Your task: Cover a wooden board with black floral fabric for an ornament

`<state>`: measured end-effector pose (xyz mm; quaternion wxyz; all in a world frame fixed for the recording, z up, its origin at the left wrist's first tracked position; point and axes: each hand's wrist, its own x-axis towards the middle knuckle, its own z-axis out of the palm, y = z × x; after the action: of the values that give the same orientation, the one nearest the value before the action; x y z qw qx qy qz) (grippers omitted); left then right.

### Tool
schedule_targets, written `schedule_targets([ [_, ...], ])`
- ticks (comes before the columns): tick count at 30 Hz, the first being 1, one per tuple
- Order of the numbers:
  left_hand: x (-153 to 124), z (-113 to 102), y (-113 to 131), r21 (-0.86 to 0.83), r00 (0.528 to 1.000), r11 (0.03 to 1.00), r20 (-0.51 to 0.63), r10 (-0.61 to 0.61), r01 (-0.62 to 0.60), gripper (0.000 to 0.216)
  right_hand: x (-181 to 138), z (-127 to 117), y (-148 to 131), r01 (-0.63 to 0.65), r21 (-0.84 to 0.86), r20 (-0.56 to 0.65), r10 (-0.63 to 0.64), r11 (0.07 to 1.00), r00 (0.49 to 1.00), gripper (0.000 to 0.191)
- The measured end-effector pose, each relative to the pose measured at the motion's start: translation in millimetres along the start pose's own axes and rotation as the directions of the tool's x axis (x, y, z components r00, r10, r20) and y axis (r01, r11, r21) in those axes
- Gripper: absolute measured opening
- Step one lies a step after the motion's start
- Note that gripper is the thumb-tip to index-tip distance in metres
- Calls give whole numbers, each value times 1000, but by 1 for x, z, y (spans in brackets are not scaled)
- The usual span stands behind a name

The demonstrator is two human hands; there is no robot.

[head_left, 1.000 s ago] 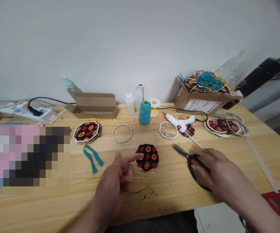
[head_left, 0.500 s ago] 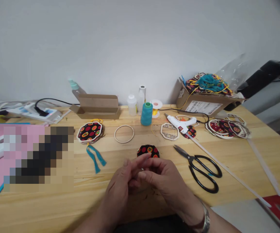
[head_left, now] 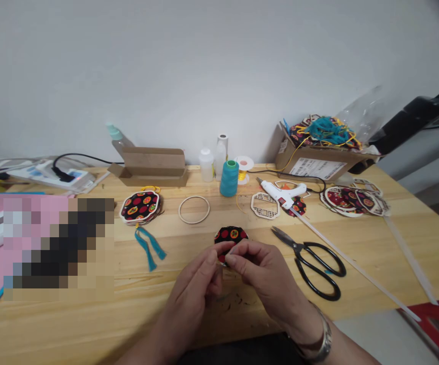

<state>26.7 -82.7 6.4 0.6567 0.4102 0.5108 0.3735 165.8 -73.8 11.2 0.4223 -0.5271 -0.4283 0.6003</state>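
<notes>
Hands: left hand (head_left: 198, 284) and right hand (head_left: 265, 274) meet at the near middle of the wooden table (head_left: 375, 238), fingertips pinched together on the near edge of the fabric disc (head_left: 231, 234).
Fabric disc: round black piece with red and yellow flowers, lying flat at 12 o'clock from the two hands, its near half hidden under the fingers.
Grip: both hands look closed on the disc's rim; whether something thin such as a thread is also pinched between them cannot be told.
Step in hand: by the look of it, fine fingertip work on the disc's edge, the cutting tool being set down.
Next move calls for: probably a steady pinch and small, careful finger motion so the disc does not slide away.
Scissors (head_left: 310, 261): black handles, blades shut, at 3 o'clock from the hands, untouched.
Glue gun (head_left: 283, 191): white, at 1 o'clock, a long glue stick trailing from it toward the table's near right edge.
Wooden ring (head_left: 194, 209): at 11 o'clock from the disc, well apart.
Teal thread spool (head_left: 229, 178): upright at 12 o'clock, beyond the disc.
Teal tassel (head_left: 148, 248): at 9 o'clock from the hands, below a stack of finished fabric pieces (head_left: 140, 206).
</notes>
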Motion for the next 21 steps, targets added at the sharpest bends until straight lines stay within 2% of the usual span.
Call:
schedule_targets([
  [5,-1,1,1,7,999,999,4,-34,34,33,1,-2,-1,12,20,-18,-11,1000,1000,15],
  [10,2,2,-2,54,1000,998,21,12,-13,24,2,-1,-2,14,22,-30,-14,1000,999,18],
  [13,2,2,-1,97,999,995,34,13,-16,21,3,-3,-2,35,-56,-5,-35,998,999,15],
  [15,1,2,0,127,1000,992,20,-2,-1,22,3,-12,-2,123,-205,-27,-131,971,991,15],
  [16,1,1,0,139,1000,990,6,-6,5,22,2,-19,-2,185,-333,-48,-213,925,976,15],
  [17,1,0,0,146,1000,989,-11,-6,7,23,0,-28,-1,242,-493,-71,-316,836,946,17],
  [18,1,-1,0,148,1000,989,-29,-5,9,24,-2,-38,-1,264,-660,-69,-407,703,911,17],
  [19,2,-2,0,144,999,989,-47,-7,14,25,-6,-50,0,232,-804,-59,-461,548,886,18],
  [21,3,-3,-1,128,997,991,-79,-21,31,27,-14,-73,3,63,-958,-73,-450,281,890,21],
])
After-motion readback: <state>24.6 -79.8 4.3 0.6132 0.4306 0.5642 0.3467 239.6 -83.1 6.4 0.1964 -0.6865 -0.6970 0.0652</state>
